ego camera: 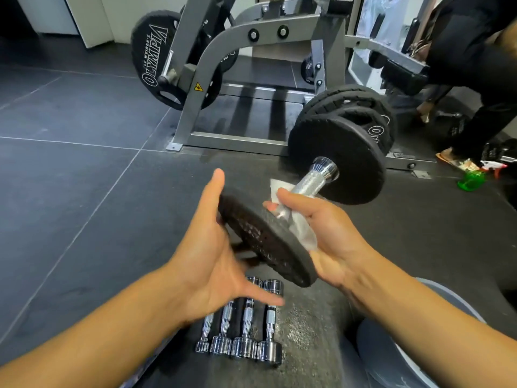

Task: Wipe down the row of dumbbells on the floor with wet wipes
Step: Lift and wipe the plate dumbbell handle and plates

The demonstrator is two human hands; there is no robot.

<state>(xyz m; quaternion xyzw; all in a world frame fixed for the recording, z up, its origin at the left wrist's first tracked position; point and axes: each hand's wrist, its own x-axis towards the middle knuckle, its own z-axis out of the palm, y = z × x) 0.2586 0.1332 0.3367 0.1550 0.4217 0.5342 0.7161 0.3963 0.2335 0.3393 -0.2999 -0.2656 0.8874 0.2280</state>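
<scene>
I hold a black-plated dumbbell (335,163) tilted in the air, its chrome handle running from lower left to upper right. My right hand (321,233) grips the handle with a white wet wipe (296,225) wrapped under the fingers, just behind the near plate (265,239). With straight fingers, my left hand (212,247) cups the outer face and rim of that near plate. A row of several small chrome dumbbells (243,329) lies on the dark floor below my hands, partly hidden by my left hand.
A grey weight machine frame (251,79) with black plates stands ahead. At the right edge a person's legs (475,107) stand near a green spray bottle (472,180). My knee (405,345) is at lower right. Dark floor tiles stretch to the left.
</scene>
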